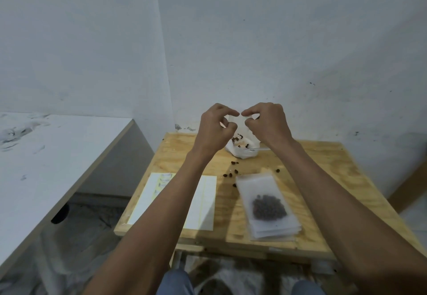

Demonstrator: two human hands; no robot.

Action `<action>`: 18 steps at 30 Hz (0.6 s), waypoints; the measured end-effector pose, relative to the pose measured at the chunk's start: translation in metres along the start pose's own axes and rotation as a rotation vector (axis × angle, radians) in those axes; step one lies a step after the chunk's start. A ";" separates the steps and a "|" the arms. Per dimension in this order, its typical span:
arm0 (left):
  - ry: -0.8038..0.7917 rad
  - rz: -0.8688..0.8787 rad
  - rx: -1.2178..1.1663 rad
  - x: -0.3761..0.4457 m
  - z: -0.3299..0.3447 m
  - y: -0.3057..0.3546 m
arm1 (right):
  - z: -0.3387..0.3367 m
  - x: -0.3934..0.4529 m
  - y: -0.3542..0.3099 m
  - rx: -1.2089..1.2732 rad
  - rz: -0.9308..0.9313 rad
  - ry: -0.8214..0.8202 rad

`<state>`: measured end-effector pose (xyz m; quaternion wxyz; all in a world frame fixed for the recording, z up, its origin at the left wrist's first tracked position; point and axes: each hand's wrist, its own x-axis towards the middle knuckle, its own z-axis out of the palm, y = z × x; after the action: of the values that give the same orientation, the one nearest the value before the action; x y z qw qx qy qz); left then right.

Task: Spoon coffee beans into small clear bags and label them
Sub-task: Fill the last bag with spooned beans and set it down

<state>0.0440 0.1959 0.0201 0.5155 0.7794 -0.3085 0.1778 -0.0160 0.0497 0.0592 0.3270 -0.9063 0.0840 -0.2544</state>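
Both hands are raised above the far part of the wooden table [318, 170]. My left hand [216, 126] and my right hand [268, 123] each pinch the top edge of a small clear bag [239, 125] that hangs between them. A few dark coffee beans [238, 137] show at its lower part. Behind and below it a white plastic sack [242, 153] of beans sits on the table, with a pale spoon handle [262, 149] sticking out to the right. The sack's top is hidden by the hands.
A stack of clear bags [275, 230] lies at the front right, and the top one holds a pile of beans [269, 205]. A white label sheet [203, 202] lies at the front left, partly under my left forearm. Loose beans [228, 175] are scattered mid-table. A white counter [46, 156] stands to the left.
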 end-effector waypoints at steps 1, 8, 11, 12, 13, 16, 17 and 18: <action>0.011 0.003 -0.004 -0.001 -0.001 0.001 | -0.001 0.000 -0.001 0.024 -0.003 0.000; -0.183 -0.030 -0.075 -0.007 -0.007 0.011 | -0.013 0.001 -0.002 0.382 0.108 -0.095; -0.185 -0.079 -0.056 -0.004 0.002 0.012 | -0.011 0.000 0.000 0.480 0.121 -0.159; -0.171 -0.081 -0.043 -0.004 0.005 0.011 | -0.011 0.000 0.002 0.493 0.128 -0.169; -0.149 -0.072 -0.030 -0.004 0.006 0.009 | -0.011 0.000 0.004 0.498 0.134 -0.174; -0.101 0.005 -0.009 -0.006 0.012 0.000 | -0.011 0.002 0.012 0.461 0.145 -0.159; -0.089 0.023 -0.004 -0.007 0.013 -0.002 | -0.011 0.003 0.015 0.439 0.149 -0.151; -0.082 0.035 -0.001 -0.007 0.014 -0.004 | -0.011 0.003 0.017 0.423 0.152 -0.143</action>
<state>0.0410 0.1867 0.0077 0.4995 0.7802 -0.3431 0.1548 -0.0189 0.0300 0.0567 0.5330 -0.8243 0.0738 -0.1762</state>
